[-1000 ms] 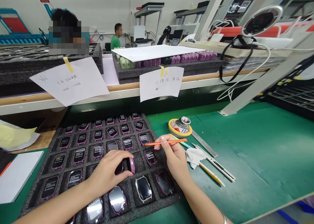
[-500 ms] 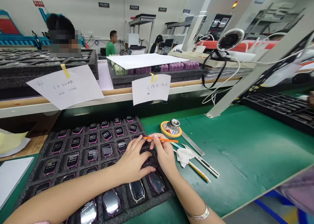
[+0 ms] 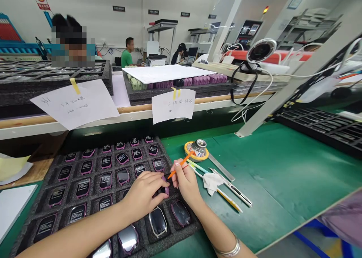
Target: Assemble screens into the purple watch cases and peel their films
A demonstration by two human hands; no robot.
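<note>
My left hand point(image 3: 146, 193) reaches over the right side of a dark foam tray point(image 3: 94, 186). Its fingers and thumb close around a purple-framed smartwatch body point(image 3: 166, 186), mostly hidden under them. In my right hand point(image 3: 183, 179) is a thin orange plastic stick point(image 3: 181, 164), pinched like a pen. The stick's lower tip points at the watch's edge; I cannot tell if it touches. Rows of purple-framed watches fill the tray's pockets. Nearest my hands lie a silver-framed watch point(image 3: 158, 221) and a dark purple one point(image 3: 180, 212).
Right of the tray are a yellow tape roll point(image 3: 188, 149) with a metal-topped container point(image 3: 200, 145), a steel ruler point(image 3: 222, 167), a crumpled white wipe point(image 3: 212, 182) and a craft knife point(image 3: 237, 192). A shelf edge point(image 3: 132, 109) crosses ahead; a slanted post point(image 3: 254, 116) stands right.
The orange stick has swung from nearly level to a slant, its tip now down by the watch. My left fingers have left the stick's end and closed around the watch.
</note>
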